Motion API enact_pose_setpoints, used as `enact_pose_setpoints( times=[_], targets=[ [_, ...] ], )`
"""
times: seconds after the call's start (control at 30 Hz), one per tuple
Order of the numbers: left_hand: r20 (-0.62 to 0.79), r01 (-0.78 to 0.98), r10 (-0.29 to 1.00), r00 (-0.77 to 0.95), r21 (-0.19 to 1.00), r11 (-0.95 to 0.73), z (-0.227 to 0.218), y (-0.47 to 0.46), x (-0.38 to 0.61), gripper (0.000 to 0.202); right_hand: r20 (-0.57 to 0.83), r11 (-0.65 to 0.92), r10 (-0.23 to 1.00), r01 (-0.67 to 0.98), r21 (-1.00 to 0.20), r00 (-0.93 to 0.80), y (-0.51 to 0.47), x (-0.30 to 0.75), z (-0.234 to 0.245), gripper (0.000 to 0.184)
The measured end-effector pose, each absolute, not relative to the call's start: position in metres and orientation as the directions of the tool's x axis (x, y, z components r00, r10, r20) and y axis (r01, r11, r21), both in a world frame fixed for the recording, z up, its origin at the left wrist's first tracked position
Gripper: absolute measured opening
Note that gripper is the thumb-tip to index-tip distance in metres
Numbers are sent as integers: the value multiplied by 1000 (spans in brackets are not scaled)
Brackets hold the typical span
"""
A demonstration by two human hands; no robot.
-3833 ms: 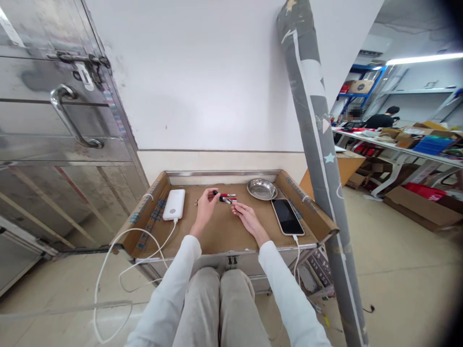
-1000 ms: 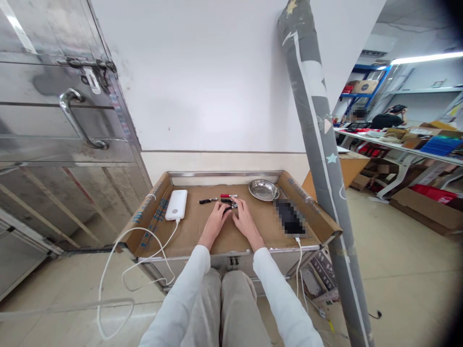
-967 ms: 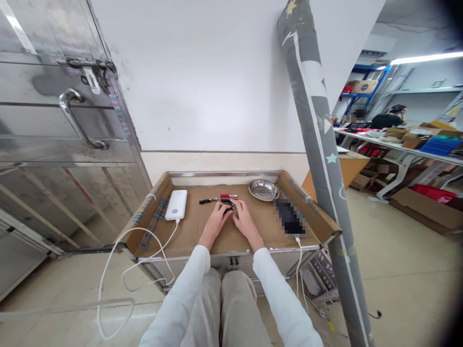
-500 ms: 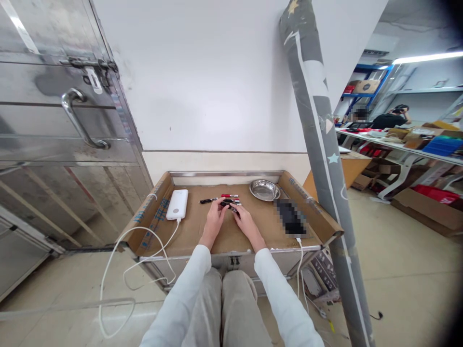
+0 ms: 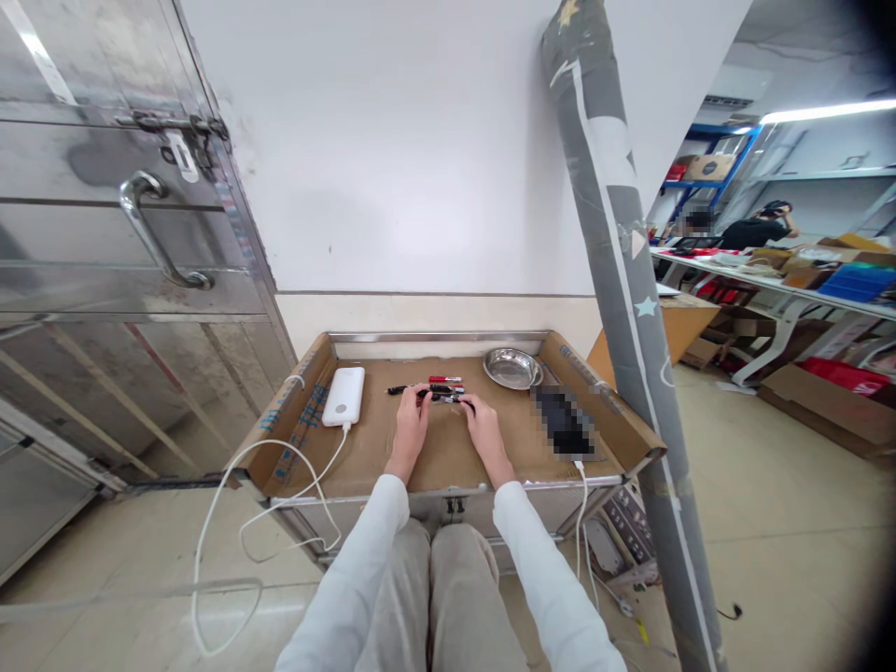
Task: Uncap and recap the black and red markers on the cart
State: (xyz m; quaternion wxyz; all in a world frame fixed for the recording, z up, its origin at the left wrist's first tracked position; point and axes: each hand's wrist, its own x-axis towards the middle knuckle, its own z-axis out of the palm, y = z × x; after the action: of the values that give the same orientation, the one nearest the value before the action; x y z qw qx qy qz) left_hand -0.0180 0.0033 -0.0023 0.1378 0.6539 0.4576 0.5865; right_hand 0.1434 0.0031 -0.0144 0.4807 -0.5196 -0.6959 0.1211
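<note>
A slim black pen lies crosswise between my two hands, just above or on the brown cardboard. My left hand has its fingers closed on the pen's left end. At the right end, my right hand pinches it between thumb and fingers. Right behind it is another black pen, partly hidden by my left fingers. Farther back lies a red marker, and more red shows close to the pens.
A white power bank with a white cable lies on the left. On the right are a round metal bowl and a blurred dark device on a cable. Cardboard sides border the surface. A grey patterned roll leans at right.
My hands have moved apart, the left one leftward and the right one rightward. More of the pen shows between them.
</note>
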Motion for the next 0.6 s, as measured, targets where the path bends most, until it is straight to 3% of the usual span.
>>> enact_pose_setpoints(
  times=[0.4,0.6],
  targets=[
    [624,457,776,-95,720,-523,0,2,-18,16,552,386,834,714,-584,0,3,145,-15,30],
    [598,486,789,138,653,-580,-4,6,-15,11,566,241,823,866,-438,57,-5,147,-5,32]
  ],
)
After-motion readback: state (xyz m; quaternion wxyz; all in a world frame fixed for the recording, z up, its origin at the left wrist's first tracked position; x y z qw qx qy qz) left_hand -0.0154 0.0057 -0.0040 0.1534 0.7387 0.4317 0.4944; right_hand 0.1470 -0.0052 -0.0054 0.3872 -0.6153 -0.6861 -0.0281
